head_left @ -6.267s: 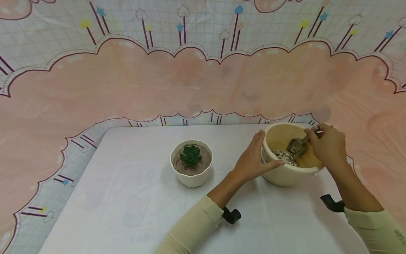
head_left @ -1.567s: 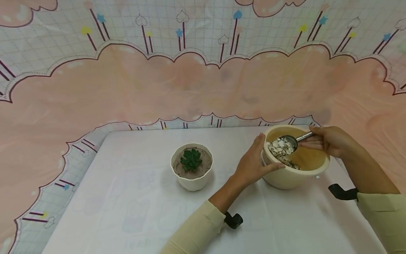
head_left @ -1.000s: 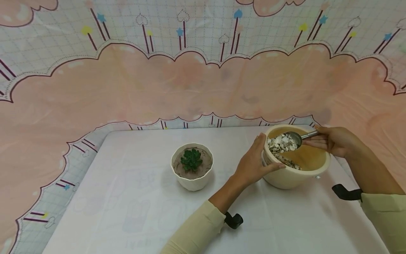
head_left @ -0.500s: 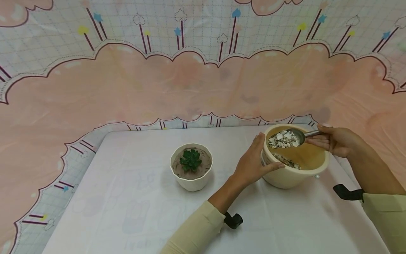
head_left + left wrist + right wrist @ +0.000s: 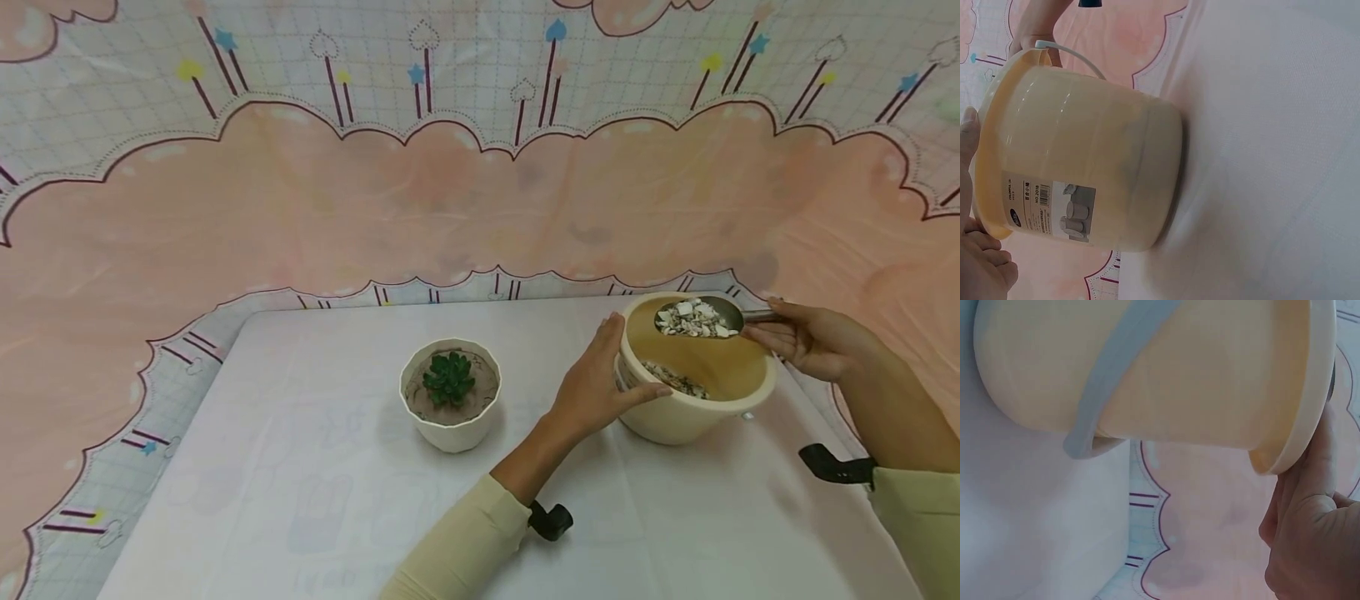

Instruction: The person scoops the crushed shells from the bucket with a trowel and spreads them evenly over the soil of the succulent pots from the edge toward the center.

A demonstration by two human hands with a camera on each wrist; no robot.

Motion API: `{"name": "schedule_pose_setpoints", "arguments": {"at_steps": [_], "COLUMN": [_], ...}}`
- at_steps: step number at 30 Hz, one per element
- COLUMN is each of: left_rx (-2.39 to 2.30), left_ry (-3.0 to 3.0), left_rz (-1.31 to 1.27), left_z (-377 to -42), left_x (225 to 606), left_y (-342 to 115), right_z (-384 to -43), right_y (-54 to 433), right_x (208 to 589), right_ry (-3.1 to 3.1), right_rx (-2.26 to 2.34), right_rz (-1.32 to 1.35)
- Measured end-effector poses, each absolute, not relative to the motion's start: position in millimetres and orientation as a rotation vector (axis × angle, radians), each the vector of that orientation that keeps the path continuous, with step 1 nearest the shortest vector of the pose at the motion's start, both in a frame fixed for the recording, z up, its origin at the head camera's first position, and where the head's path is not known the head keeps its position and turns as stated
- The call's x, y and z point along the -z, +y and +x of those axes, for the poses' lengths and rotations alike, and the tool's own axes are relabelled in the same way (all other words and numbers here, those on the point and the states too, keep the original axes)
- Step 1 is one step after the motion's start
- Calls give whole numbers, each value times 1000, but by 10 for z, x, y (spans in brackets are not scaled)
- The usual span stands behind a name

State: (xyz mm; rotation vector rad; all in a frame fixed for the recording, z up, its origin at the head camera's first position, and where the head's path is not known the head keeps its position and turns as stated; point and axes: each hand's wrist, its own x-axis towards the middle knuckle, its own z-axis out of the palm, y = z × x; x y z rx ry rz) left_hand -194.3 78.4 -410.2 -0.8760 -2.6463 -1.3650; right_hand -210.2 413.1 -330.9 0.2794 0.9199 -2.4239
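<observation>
A cream bucket [image 5: 667,421] stands at the table's right, tilted a little in the head view. My left hand [image 5: 596,383] grips its rim on the left side, thumb over the edge. Between the fingers and thumb of my right hand [image 5: 817,337] is the handle of a metal scoop [image 5: 729,313], held level over the bucket's mouth. Pale, flaky chips [image 5: 692,319] heap the scoop; more chips [image 5: 675,379] lie inside the bucket. The left wrist view shows a printed label [image 5: 1047,209] on the bucket's wall. The right wrist view shows its grey carrying handle [image 5: 1113,369] hanging down.
Left of the bucket, a white faceted pot [image 5: 450,435] holds a green succulent [image 5: 448,377] in greyish-brown filling. Both stand on a white-covered table [image 5: 315,467]. Behind rises a pink patterned cloth [image 5: 420,208].
My right hand dug the scoop into the chips, turned it up loaded, then raised it and drew it rightward over the bucket. My left hand keeps its hold on the rim.
</observation>
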Motion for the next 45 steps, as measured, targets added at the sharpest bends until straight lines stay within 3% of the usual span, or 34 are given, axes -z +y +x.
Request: {"name": "schedule_pose_setpoints", "arguments": {"at_steps": [22, 32, 45], "left_rx": [1348, 1320, 1440], "left_ry": [-2628, -2626, -2466], "left_rz": [-858, -762, -598], "left_z": [-1940, -1825, -1660], "left_x": [4058, 4015, 3819], "left_y": [808, 711, 226], "right_z": [-2054, -2020, -2013], "right_y": [4126, 3804, 3164], "right_x": [3331, 3280, 3104], "right_ry": [691, 778, 848], "right_rx": [2391, 2452, 2460], "right_rz": [98, 107, 164]}}
